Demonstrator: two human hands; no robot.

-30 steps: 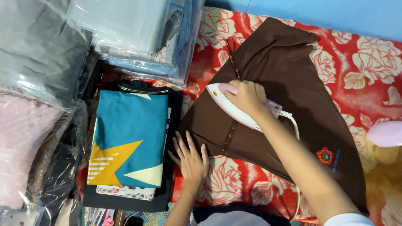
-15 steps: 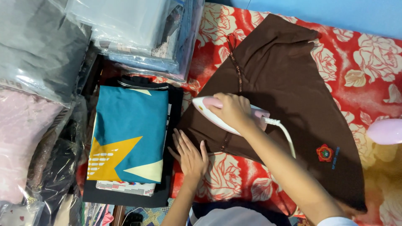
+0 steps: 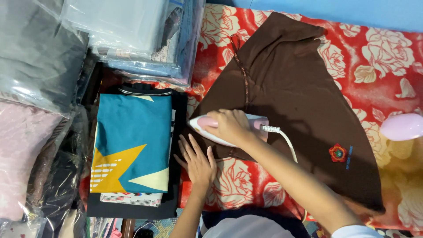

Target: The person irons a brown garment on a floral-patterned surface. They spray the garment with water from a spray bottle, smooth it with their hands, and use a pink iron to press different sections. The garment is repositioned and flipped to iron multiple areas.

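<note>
Right hand [image 3: 230, 125] grip closed on pink iron [image 3: 207, 128], slid further left on brown cloth [image 3: 299, 101]; left hand [image 3: 197, 161] flat, fingers spread

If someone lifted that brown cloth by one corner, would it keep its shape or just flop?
The brown cloth would probably flop: it lies thin and flat, with soft folds at its top edge. It looks light, likely why the left hand rests by its edge beside the iron gripped by the right hand.
</note>
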